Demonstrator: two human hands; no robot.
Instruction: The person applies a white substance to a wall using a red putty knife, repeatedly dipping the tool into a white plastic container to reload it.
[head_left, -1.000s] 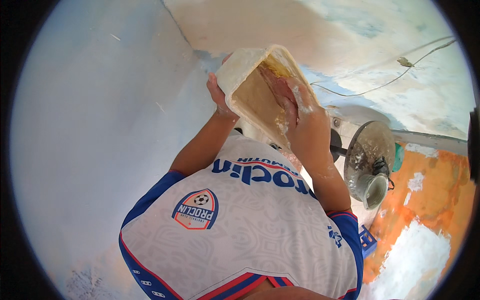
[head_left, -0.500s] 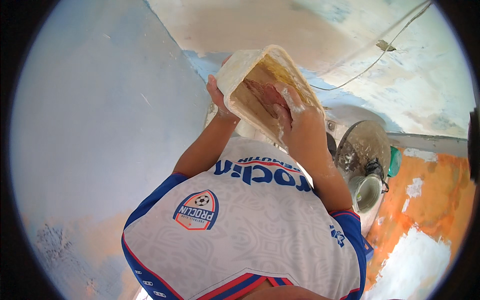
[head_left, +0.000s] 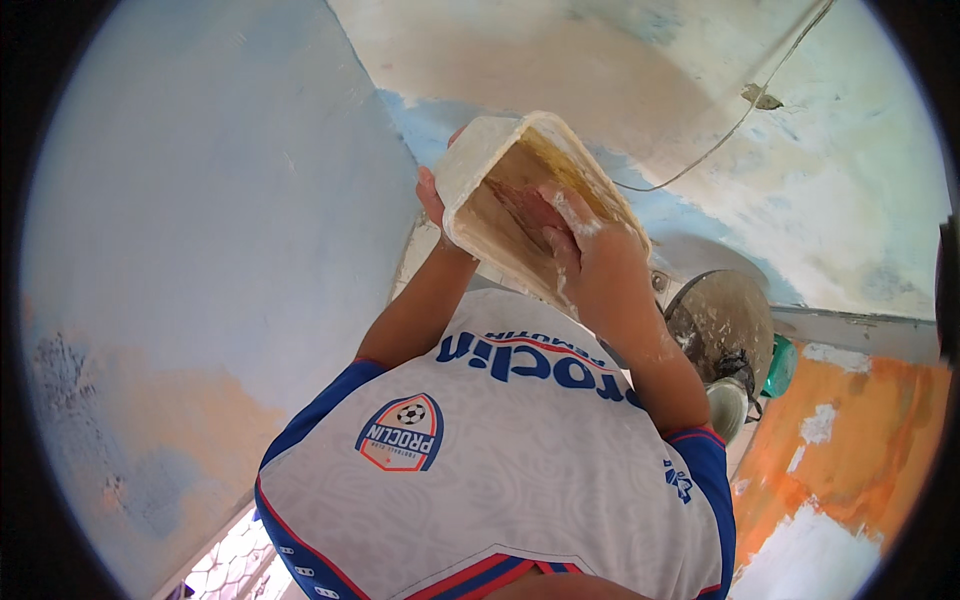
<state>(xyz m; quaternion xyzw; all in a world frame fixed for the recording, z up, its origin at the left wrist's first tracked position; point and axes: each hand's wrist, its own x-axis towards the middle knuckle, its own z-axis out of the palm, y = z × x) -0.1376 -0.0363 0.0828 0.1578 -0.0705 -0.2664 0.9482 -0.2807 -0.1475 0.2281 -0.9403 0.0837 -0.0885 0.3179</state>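
A rectangular off-white tub [head_left: 485, 150], smeared with yellow and brown inside, is tilted in front of my chest. My left hand [head_left: 431, 198] grips it by its left end; some of its fingers are hidden behind the wall. Inside the tub is my right hand [head_left: 592, 238], with white paste on its thumb and fingers. Its curled fingers press a reddish-brown, rag-like piece [head_left: 532, 208] against the tub's inner surface. I cannot make out exactly what that piece is.
A round, stained board [head_left: 718, 315] stands at the right, beside a pale bucket [head_left: 728, 408] and a green container [head_left: 781, 366]. A thin cable [head_left: 735, 128] hangs along the patchy far wall. A bluish wall [head_left: 220, 200] rises close on my left.
The tub and both hands sit slightly lower in the picture as the whole view has shifted. My right hand has moved slightly within the tub, still on the reddish-brown piece.
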